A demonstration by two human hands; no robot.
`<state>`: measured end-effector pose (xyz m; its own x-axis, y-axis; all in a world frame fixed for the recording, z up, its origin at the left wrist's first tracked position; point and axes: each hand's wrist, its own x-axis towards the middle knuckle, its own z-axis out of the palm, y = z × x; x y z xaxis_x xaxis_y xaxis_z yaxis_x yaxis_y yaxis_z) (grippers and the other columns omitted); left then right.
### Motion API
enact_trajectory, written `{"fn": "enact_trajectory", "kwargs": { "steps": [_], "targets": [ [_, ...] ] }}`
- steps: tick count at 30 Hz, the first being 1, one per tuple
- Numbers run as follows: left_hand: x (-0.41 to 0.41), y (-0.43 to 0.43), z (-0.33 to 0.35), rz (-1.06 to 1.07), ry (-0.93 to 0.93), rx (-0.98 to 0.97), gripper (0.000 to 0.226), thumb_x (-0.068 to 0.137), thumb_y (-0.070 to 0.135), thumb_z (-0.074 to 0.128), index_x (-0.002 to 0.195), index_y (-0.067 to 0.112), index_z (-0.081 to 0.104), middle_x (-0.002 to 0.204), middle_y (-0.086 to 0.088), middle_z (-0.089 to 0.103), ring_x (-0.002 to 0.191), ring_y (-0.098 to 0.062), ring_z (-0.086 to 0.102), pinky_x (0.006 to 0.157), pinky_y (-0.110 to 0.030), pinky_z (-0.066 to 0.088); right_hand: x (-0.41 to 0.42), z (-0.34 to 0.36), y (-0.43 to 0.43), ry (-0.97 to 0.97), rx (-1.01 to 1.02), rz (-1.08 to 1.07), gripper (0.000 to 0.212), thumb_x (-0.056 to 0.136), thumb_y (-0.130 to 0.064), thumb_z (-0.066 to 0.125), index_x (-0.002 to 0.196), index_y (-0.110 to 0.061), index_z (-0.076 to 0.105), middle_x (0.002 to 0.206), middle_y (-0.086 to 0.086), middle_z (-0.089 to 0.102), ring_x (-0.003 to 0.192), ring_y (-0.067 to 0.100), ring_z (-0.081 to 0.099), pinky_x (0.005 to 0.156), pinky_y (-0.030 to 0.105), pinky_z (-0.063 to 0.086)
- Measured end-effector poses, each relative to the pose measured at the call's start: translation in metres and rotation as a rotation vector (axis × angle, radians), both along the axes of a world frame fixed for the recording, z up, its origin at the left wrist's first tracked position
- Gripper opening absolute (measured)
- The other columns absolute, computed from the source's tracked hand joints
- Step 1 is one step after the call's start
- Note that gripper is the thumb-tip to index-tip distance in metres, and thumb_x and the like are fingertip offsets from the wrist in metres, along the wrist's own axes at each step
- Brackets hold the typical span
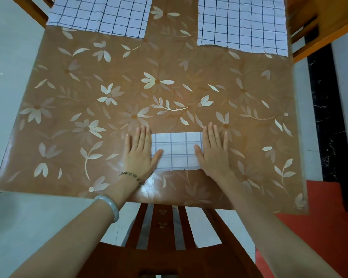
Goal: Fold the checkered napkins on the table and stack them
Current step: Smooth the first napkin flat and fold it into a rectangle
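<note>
Head view shows your left hand and right hand flat, fingers straight, gripping nothing, pressing the ends of the folded napkin at lower centre, its long axis running left to right between them. The upper-left napkin and upper-right napkin lie unfolded, well away. I judge the latter the nearer reach, for your right hand.

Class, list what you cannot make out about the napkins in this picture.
Head view: left flat napkin, far end cut off by the top edge.
Head view: right flat napkin, likewise cut off.
Head view: folded napkin, both ends hidden under the left hand and right hand; layer count unseen from above.
</note>
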<state>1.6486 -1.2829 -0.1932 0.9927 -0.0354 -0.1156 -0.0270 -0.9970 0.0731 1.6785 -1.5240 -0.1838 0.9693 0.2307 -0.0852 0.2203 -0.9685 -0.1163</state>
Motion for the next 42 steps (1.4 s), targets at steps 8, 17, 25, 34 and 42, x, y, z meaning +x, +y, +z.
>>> {"fn": "enact_trajectory", "kwargs": {
  "steps": [8, 17, 25, 34, 42],
  "targets": [
    [0.012, -0.040, -0.001, -0.211, 0.040, -0.031, 0.060, 0.098, 0.035, 0.017, 0.149, 0.004, 0.023, 0.156, -0.014, 0.024, 0.145, -0.025, 0.020, 0.117, -0.047, 0.006, 0.002, -0.004, 0.061, 0.050, 0.124, 0.225, 0.055, 0.098, -0.027, 0.024, 0.146, 0.000, 0.029, 0.153, 0.016, 0.029, 0.143, 0.026, 0.025, 0.117, 0.042, 0.010],
    [0.009, -0.017, -0.011, -0.145, 0.091, -0.006, 0.078, 0.094, 0.064, 0.016, 0.153, 0.011, 0.011, 0.159, -0.003, 0.009, 0.148, -0.017, 0.005, 0.117, -0.048, -0.001, 0.005, -0.018, 0.019, 0.111, -0.081, 0.177, 0.069, 0.098, -0.051, 0.017, 0.150, -0.006, 0.020, 0.157, 0.011, 0.021, 0.146, 0.023, 0.017, 0.118, 0.047, 0.007],
    [0.015, -0.004, -0.002, -0.222, 0.152, -0.007, 0.082, 0.092, 0.065, 0.007, 0.152, 0.009, 0.001, 0.160, -0.006, 0.000, 0.148, -0.018, -0.003, 0.119, -0.045, -0.003, 0.004, -0.008, -0.032, 0.141, -0.196, 0.113, 0.071, 0.098, -0.056, 0.011, 0.151, -0.010, 0.022, 0.155, 0.016, 0.024, 0.145, 0.031, 0.018, 0.116, 0.053, 0.010],
    [0.072, -0.020, 0.042, -0.159, 0.314, -0.115, 0.067, 0.062, 0.055, 0.075, 0.115, 0.023, 0.049, 0.110, 0.005, 0.057, 0.105, -0.021, 0.053, 0.091, -0.037, 0.030, 0.007, -0.004, -0.030, 0.194, -0.181, 0.107, 0.073, 0.097, -0.058, 0.008, 0.146, -0.010, 0.033, 0.151, 0.020, 0.032, 0.141, 0.034, 0.029, 0.112, 0.055, 0.017],
    [0.068, -0.027, 0.062, -0.116, 0.487, -0.439, 0.028, 0.080, 0.029, 0.073, 0.099, 0.010, 0.066, 0.091, -0.009, 0.067, 0.081, -0.025, 0.056, 0.067, -0.030, 0.041, 0.013, 0.011, -0.022, 0.170, 0.139, -0.037, 0.080, 0.091, -0.054, 0.047, 0.152, -0.016, 0.012, 0.159, 0.011, 0.011, 0.147, 0.026, 0.004, 0.117, 0.044, 0.002]
  ]
}}
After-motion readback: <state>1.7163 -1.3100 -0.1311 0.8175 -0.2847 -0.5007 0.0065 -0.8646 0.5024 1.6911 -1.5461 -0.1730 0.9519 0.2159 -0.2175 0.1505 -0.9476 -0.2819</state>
